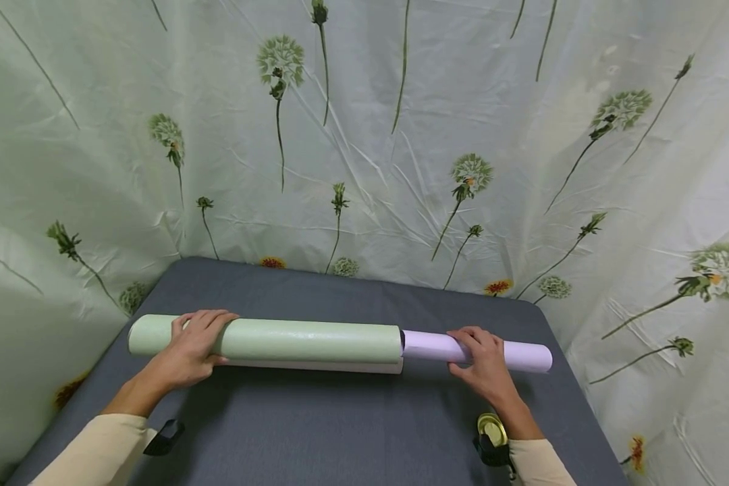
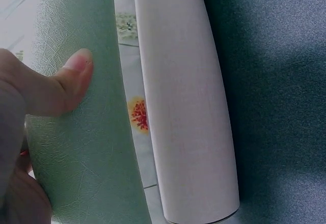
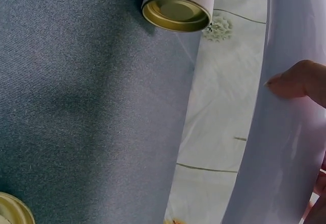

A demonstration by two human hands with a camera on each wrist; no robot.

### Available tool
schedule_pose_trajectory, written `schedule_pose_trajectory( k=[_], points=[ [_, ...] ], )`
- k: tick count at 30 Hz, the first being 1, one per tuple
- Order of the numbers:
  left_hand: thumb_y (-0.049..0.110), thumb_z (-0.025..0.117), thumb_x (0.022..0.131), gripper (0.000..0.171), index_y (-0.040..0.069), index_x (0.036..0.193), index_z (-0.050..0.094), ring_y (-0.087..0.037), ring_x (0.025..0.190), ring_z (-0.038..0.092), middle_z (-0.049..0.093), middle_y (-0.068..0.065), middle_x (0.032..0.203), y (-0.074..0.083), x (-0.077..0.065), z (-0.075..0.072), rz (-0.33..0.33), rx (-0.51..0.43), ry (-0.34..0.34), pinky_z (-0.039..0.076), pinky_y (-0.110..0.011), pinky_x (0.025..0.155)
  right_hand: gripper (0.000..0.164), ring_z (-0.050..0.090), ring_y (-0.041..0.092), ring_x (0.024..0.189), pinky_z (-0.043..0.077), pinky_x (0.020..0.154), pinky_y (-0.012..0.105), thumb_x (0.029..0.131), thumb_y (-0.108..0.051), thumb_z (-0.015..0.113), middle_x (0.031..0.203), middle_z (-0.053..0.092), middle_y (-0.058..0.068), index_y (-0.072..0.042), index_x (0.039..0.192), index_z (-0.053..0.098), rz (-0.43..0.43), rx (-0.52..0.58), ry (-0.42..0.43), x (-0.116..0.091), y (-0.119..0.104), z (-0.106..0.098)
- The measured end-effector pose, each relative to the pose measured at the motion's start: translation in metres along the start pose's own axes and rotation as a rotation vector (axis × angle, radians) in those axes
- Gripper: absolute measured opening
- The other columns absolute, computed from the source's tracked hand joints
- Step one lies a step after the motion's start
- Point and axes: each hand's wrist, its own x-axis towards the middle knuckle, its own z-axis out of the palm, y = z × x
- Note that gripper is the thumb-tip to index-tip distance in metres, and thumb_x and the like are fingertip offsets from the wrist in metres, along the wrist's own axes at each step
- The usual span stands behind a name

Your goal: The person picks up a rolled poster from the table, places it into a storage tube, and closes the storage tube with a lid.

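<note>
My left hand (image 1: 196,343) grips a green textured roll (image 1: 316,341) near its left end, thumb (image 2: 76,79) on the near side and fingers over the top. A thinner glossy lilac roll (image 1: 525,356) meets the green roll's right end, its left end hidden inside. My right hand (image 1: 481,358) holds the lilac roll around its middle, thumb on the near side. Just below the green roll lies a pale cardboard tube (image 2: 188,102), mostly covered by it in the head view. The right wrist view shows the tube's gold metal end (image 3: 177,14).
A round gold lid (image 1: 492,428) lies on the dark grey cloth-covered table (image 1: 316,432), beside my right wrist. Black straps (image 1: 165,437) are on the wrists. A white curtain (image 1: 364,135) printed with dandelions hangs behind the table and along its sides.
</note>
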Motion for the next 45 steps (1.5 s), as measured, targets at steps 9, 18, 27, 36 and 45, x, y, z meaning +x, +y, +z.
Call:
schedule_pose_trajectory(
  k=[9, 18, 27, 36, 45],
  points=[
    [0.001, 0.087, 0.062, 0.07, 0.0, 0.124, 0.054, -0.042, 0.113, 0.047, 0.055, -0.021, 0.122, 0.001, 0.001, -0.003, 0.009, -0.003, 0.005, 0.022, -0.068, 0.088, 0.056, 0.058, 0.034, 0.092, 0.03, 0.085, 0.053, 0.051, 0.002, 0.09, 0.097, 0.062, 0.011, -0.005, 0.104, 0.07, -0.023, 0.016, -0.006, 0.004, -0.003, 0.002],
    [0.0, 0.086, 0.061, 0.07, -0.001, 0.123, 0.054, -0.042, 0.113, 0.047, 0.055, -0.021, 0.122, 0.003, 0.001, -0.003, 0.009, -0.001, 0.013, 0.022, -0.068, 0.088, 0.056, 0.058, 0.034, 0.091, 0.031, 0.086, 0.053, 0.052, 0.0, 0.091, 0.098, 0.062, 0.011, -0.005, 0.104, 0.07, -0.011, 0.001, -0.03, 0.004, -0.006, 0.006],
    [0.001, 0.087, 0.061, 0.07, -0.001, 0.123, 0.054, -0.041, 0.112, 0.047, 0.055, -0.021, 0.121, 0.004, 0.001, 0.0, 0.018, 0.008, 0.02, 0.023, -0.066, 0.088, 0.054, 0.058, 0.033, 0.092, 0.032, 0.088, 0.055, 0.054, -0.002, 0.091, 0.098, 0.061, 0.01, -0.006, 0.104, 0.07, 0.006, -0.025, -0.057, 0.006, -0.012, 0.007],
    [0.001, 0.087, 0.061, 0.07, 0.0, 0.123, 0.054, -0.041, 0.113, 0.047, 0.055, -0.021, 0.122, 0.006, 0.002, -0.002, 0.012, 0.01, 0.015, 0.022, -0.066, 0.089, 0.052, 0.059, 0.031, 0.09, 0.035, 0.09, 0.056, 0.057, -0.003, 0.09, 0.098, 0.061, 0.01, -0.007, 0.105, 0.069, 0.023, -0.02, -0.092, 0.009, -0.016, 0.008],
    [0.0, 0.086, 0.062, 0.068, -0.001, 0.123, 0.054, -0.042, 0.112, 0.047, 0.055, -0.021, 0.121, 0.007, 0.003, -0.003, 0.015, 0.0, 0.01, 0.022, -0.067, 0.088, 0.052, 0.06, 0.03, 0.092, 0.038, 0.09, 0.056, 0.059, -0.006, 0.09, 0.1, 0.062, 0.009, -0.008, 0.107, 0.07, 0.025, -0.025, -0.135, 0.011, -0.019, 0.009]
  ],
)
